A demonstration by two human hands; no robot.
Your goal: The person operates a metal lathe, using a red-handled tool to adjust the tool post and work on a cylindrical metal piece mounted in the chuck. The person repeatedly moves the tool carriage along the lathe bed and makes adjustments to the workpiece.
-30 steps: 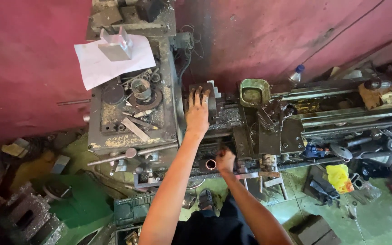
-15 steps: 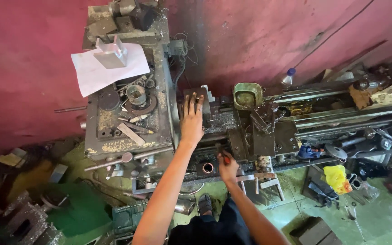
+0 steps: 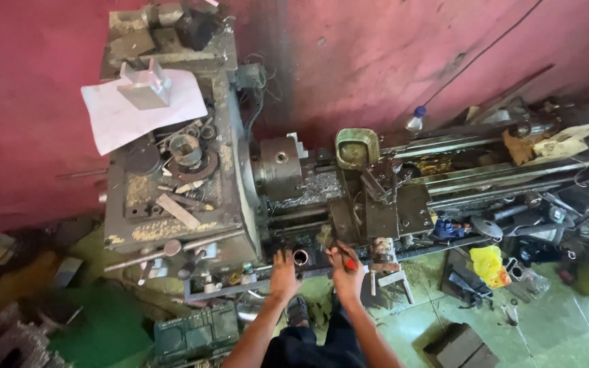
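Head view looks down on the big grimy lathe [image 3: 192, 204] against a red wall [image 3: 390, 54], its chuck [image 3: 279, 167] bare. Below it, at the front ledge, my left hand [image 3: 284, 272] rests spread beside a short metal tube [image 3: 300, 257]. My right hand [image 3: 344, 269] pinches a small red-tipped tool [image 3: 350, 263]. I judge I'm measuring or marking the tube; next calls for a steady grip. Scrap litters the green floor [image 3: 417, 320].
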